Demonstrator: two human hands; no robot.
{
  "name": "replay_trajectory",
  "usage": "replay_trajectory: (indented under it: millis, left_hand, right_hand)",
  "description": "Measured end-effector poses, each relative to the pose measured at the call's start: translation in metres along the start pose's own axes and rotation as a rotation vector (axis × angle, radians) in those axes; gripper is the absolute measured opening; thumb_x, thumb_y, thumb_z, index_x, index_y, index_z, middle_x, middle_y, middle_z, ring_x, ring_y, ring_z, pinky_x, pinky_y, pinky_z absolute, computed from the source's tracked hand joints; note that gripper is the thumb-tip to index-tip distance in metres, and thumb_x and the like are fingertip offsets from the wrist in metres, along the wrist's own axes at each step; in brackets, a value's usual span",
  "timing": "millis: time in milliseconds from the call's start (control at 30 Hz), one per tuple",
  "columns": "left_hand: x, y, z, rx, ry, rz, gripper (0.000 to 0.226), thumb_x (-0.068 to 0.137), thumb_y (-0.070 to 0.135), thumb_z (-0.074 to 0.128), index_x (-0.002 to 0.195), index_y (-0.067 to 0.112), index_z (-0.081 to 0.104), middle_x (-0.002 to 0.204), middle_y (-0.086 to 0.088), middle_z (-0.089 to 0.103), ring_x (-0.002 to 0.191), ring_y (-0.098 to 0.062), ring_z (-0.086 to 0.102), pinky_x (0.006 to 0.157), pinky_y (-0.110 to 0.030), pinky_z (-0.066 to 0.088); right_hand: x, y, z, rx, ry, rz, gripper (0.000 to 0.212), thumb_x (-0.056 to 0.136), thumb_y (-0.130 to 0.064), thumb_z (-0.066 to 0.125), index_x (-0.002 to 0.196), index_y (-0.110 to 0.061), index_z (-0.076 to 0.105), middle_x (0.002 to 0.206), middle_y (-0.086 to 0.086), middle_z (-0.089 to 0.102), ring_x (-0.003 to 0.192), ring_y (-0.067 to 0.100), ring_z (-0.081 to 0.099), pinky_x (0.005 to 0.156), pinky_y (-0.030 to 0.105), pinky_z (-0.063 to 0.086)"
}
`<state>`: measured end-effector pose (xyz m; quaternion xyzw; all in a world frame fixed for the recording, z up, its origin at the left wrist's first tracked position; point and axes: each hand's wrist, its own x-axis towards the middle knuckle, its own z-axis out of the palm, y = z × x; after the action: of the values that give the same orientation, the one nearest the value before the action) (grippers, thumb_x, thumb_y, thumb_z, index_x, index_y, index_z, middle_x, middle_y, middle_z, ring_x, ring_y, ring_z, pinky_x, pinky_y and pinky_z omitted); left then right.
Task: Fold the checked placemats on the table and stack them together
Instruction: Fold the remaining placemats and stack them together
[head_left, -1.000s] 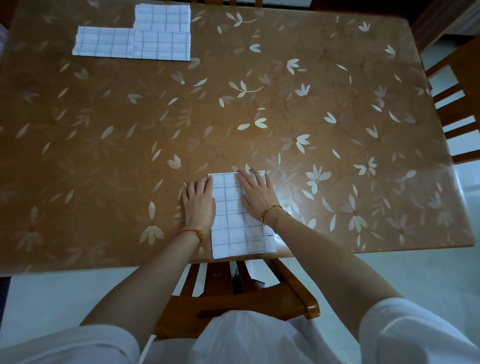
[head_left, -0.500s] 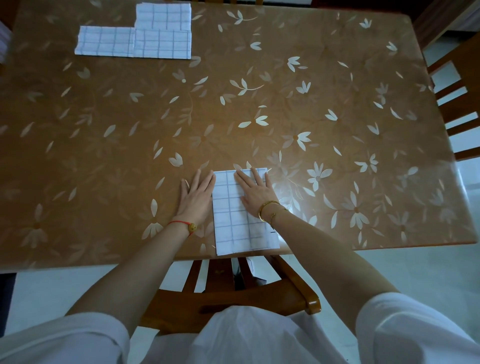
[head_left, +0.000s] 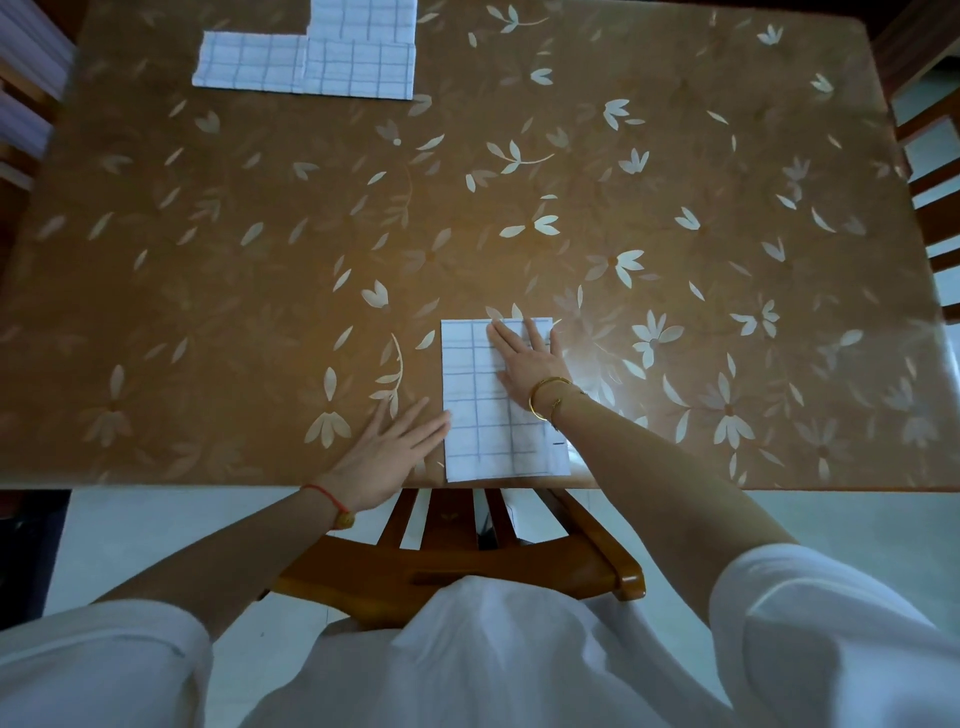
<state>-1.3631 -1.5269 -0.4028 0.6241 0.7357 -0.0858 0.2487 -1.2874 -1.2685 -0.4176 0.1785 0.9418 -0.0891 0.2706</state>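
r fingers (head_left: 511, 338) lie straight and flat, pressing the top layer of the folded placemat (head_left: 480, 426) near its 1 o'clock corner. nothing gripped, r hand (head_left: 524, 364) is palm down. l fingers (head_left: 423, 423) are spread and straight too, tips just touching the mat's 9 o'clock edge, and the l hand (head_left: 384, 452) rests on the bare table (head_left: 234, 270), holding nothing.

this mat sits at 6 o'clock on the table as a narrow rectangle. layers look fairly square, though the 3 o'clock side shows a lower layer peeking out. i'd say the fold is basically done and this is the smoothing pass.

far placemats (head_left: 306, 62) sit at 11 o'clock, well apart from my hands. they look folded and lie touching in an l-shape, not a neat pile; can't tell if any overlap. so left to do, imo: carry the near mat over and square them all into one stack.

edges: the mat's near edge runs right along the table's 6 o'clock lip, so a pull toward me could drop it onto the chair (head_left: 457, 566) below. the path toward 11 o'clock is open tabletop w/ nothing in the way. side chair (head_left: 930, 171) at 3 o'clock is off the route.
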Motion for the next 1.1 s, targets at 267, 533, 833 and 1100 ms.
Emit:
replay_trajectory:
  millis: [267, 533, 833, 1100]
  left_hand:
    - [-0.023, 0.011, 0.003, 0.166, -0.113, 0.118, 0.099, 0.086, -0.017, 0.041, 0.156, 0.036, -0.003, 0.162, 0.002, -0.019, 0.146, -0.027, -0.03, 0.116, -0.062, -0.015]
    - [-0.024, 0.018, 0.005, 0.164, -0.111, 0.101, 0.094, 0.087, -0.015, 0.043, 0.157, 0.036, 0.006, 0.164, 0.0, -0.012, 0.147, -0.03, -0.025, 0.117, -0.063, -0.012]
    - [0.01, 0.033, -0.002, -0.725, 0.338, -0.375, 0.034, 0.098, 0.012, 0.05, 0.129, 0.023, 0.058, 0.12, 0.007, 0.057, 0.103, -0.01, 0.058, 0.091, -0.039, 0.053]
    - [0.074, 0.017, -0.028, -1.164, 0.414, -0.876, 0.035, 0.091, 0.013, 0.064, 0.126, 0.017, 0.058, 0.113, 0.0, 0.066, 0.1, -0.02, 0.066, 0.091, -0.04, 0.055]
  right_hand:
    - [0.001, -0.002, 0.0, -0.048, -0.031, 0.023, 0.066, 0.104, -0.037, 0.026, 0.152, -0.025, -0.017, 0.16, -0.013, -0.018, 0.149, 0.032, -0.011, 0.118, 0.059, 0.003]
    - [-0.008, -0.003, 0.009, -0.071, 0.076, 0.048, 0.065, 0.104, -0.039, 0.027, 0.154, -0.024, -0.011, 0.162, -0.011, -0.012, 0.15, 0.031, -0.005, 0.118, 0.058, 0.005]
    - [-0.036, 0.014, 0.025, 0.358, 0.454, 0.224, 0.027, 0.091, -0.018, 0.054, 0.117, -0.009, 0.056, 0.116, 0.01, 0.057, 0.108, 0.028, 0.051, 0.092, 0.034, 0.041]
    - [-0.045, 0.02, 0.028, 0.59, 0.249, 0.302, 0.017, 0.081, -0.018, 0.063, 0.094, -0.012, 0.056, 0.088, 0.004, 0.063, 0.082, 0.024, 0.058, 0.073, 0.035, 0.05]
